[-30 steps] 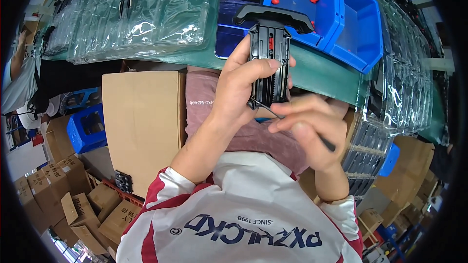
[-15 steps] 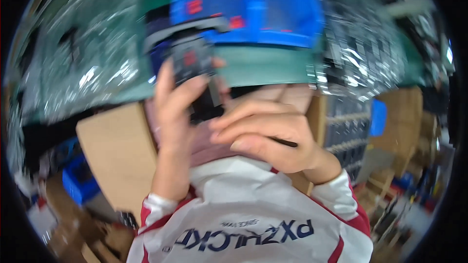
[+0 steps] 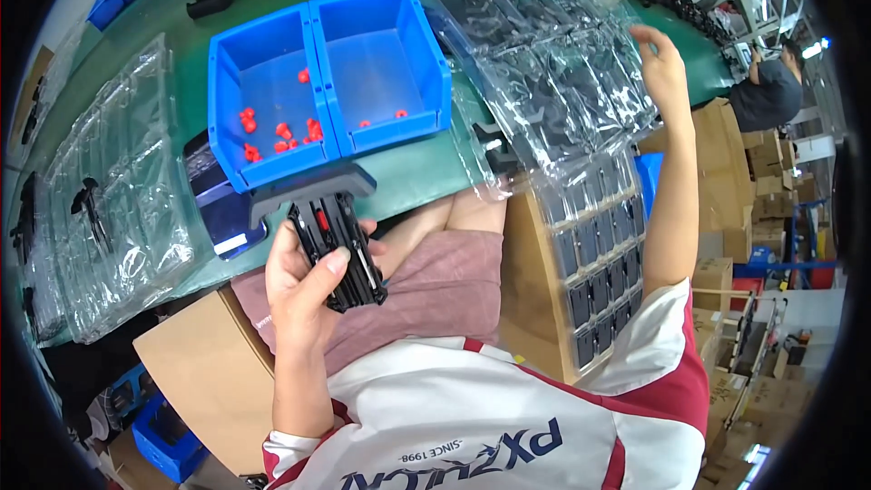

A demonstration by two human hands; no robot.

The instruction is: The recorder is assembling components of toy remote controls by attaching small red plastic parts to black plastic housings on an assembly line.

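Note:
My left hand (image 3: 304, 286) is closed around a black plastic bracket assembly (image 3: 337, 249), thumb across its face. A small red piece sits inside the assembly, and its wide dark crossbar points toward the blue bins. Far out to the right, my right hand (image 3: 664, 73) is raised at the outer edge of a clear plastic tray (image 3: 544, 63) with black parts in its pockets. Its fingers are apart, with nothing visible in them. Small red plastic pieces (image 3: 283, 132) lie in the left blue bin (image 3: 218, 113); a couple lie in the right blue bin (image 3: 440, 95).
Another clear tray (image 3: 118, 209) lies on the green table at the left, beside a dark phone-like slab (image 3: 222, 204). An open carton (image 3: 517, 272) with trays of black parts stands right of my lap. A cardboard flap (image 3: 204, 336) is at the left. Someone (image 3: 771, 86) is at the far right.
My right hand has moved from beside the assembly out to the tray on the right; the thin dark piece at its fingers no longer shows. My left hand still holds the assembly. The view has shifted.

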